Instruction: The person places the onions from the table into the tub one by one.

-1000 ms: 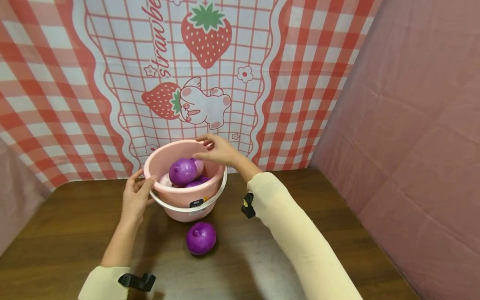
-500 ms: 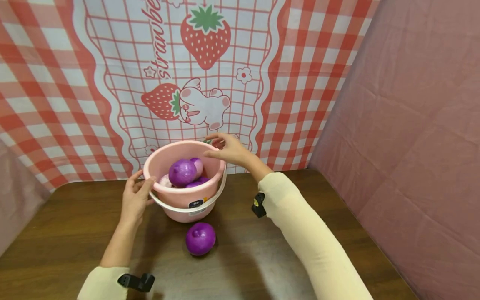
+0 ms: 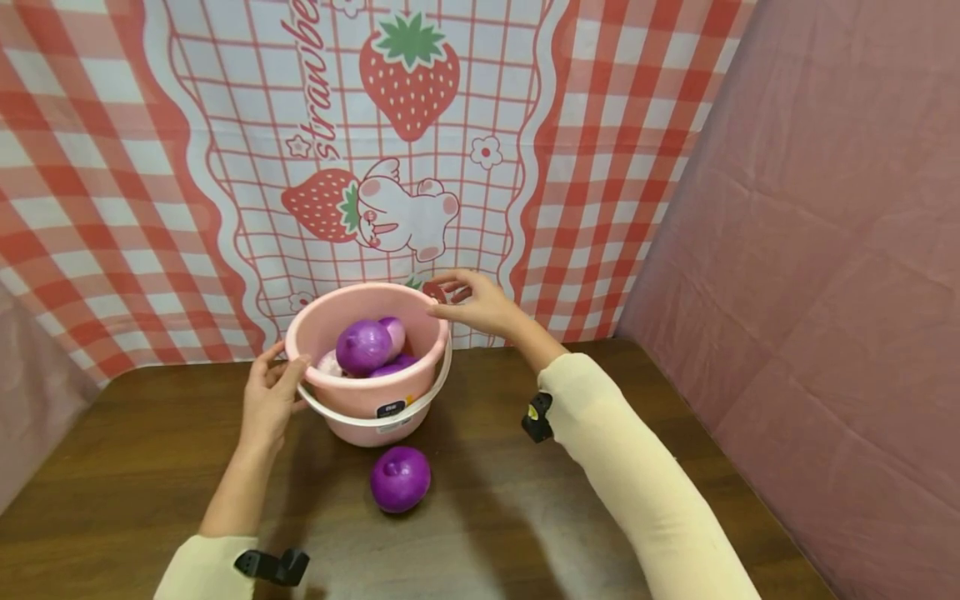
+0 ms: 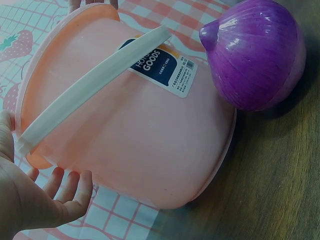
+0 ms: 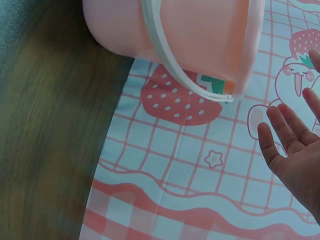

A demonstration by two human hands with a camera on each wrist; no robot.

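In the head view, a pink bucket [image 3: 352, 400] with a white handle [image 3: 442, 375] stands near the back cloth. My left hand [image 3: 267, 400] holds its left rim, thumb at the edge and fingers against the outer wall; in the left wrist view the left hand [image 4: 37, 195] is beside the handle's pivot. Inside lie shiny purple onions [image 3: 363, 347], a pale pink piece [image 3: 396, 335] and a whitish thing [image 3: 330, 363], partly hidden. Beyond the right rim, my right hand [image 3: 480, 304] has loosely spread fingers holding nothing. Another purple onion [image 3: 401, 479] lies on the table before the bucket.
The dark wooden table [image 3: 615, 417] carries the bucket. A red-and-white checked strawberry cloth [image 3: 480, 217] hangs close behind it. Pink cloth [image 3: 787, 250] forms a wall on the right, with more at the far left.
My right hand has drawn away rightward from over the bucket's back rim to beyond its right side. My left hand, the bucket and the onions stay nearly where they were.
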